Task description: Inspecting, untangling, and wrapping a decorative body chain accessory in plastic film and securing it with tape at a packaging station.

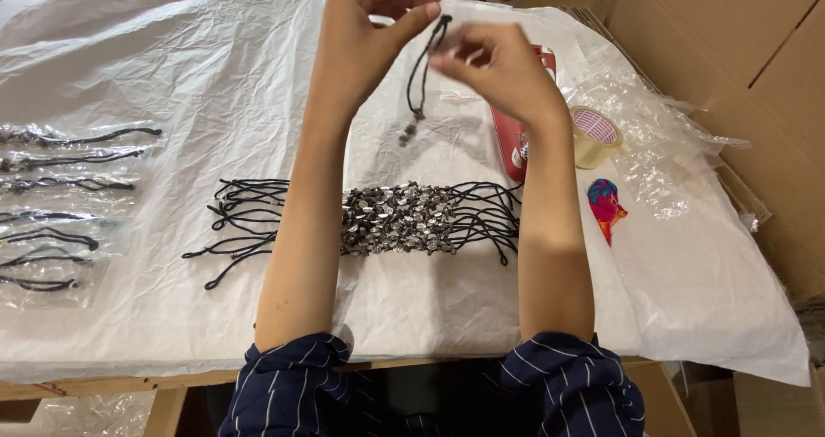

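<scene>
Head view: at top centre, the left hand (365, 16) and right hand (494, 63) pinch a black cord necklace (419, 80), dangling above the counter (215, 76). Below, mid-frame, lies a row of beaded cords (404, 218). A tape roll (595, 134) sits right, near the cardboard boxes (739, 50) edging the counter; bare sheet upper left.

A wooden table (103, 387) carries a crinkled white plastic sheet (215, 85) that covers nearly all of its top. On the sheet lie a row of black cord bracelets with silver beads (391, 220), bagged bracelets (60, 205) along the left edge, a red tray (511, 140), a roll of tape (595, 135), a colourful sticker (606, 207) and clear plastic bags (662, 158).
</scene>
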